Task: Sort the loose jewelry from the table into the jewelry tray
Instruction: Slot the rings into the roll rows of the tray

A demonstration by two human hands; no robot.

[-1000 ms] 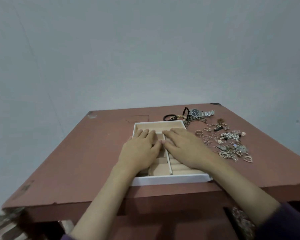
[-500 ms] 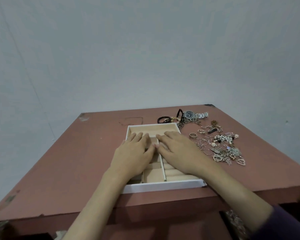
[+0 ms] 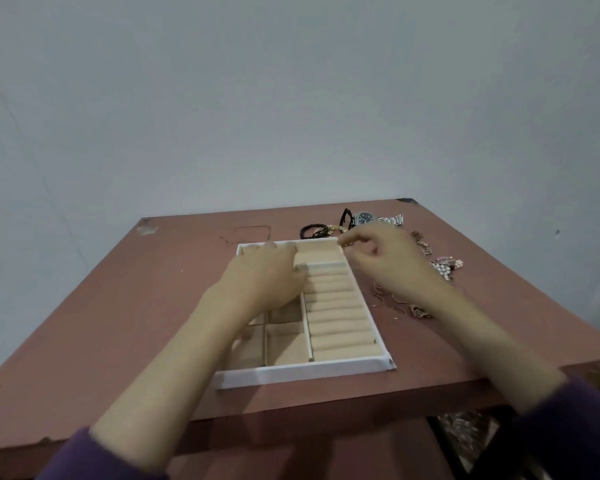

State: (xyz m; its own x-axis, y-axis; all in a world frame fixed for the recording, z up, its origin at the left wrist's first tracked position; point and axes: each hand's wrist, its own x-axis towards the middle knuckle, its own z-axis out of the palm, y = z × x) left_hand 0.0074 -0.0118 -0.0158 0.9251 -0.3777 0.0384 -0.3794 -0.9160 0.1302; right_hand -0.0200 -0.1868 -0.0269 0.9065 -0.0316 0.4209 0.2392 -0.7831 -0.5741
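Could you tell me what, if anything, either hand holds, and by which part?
The left hand rests flat on the jewelry tray, holding nothing. The right hand curls at the tray's far corner; blur hides any pinch.

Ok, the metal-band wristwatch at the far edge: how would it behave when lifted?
The wristwatch probably feels heavy for its size, given its metal link band. The band looks segmented, so it would likely droop rather than stay stiff. Lying flat on the table, it seems unlikely to roll.
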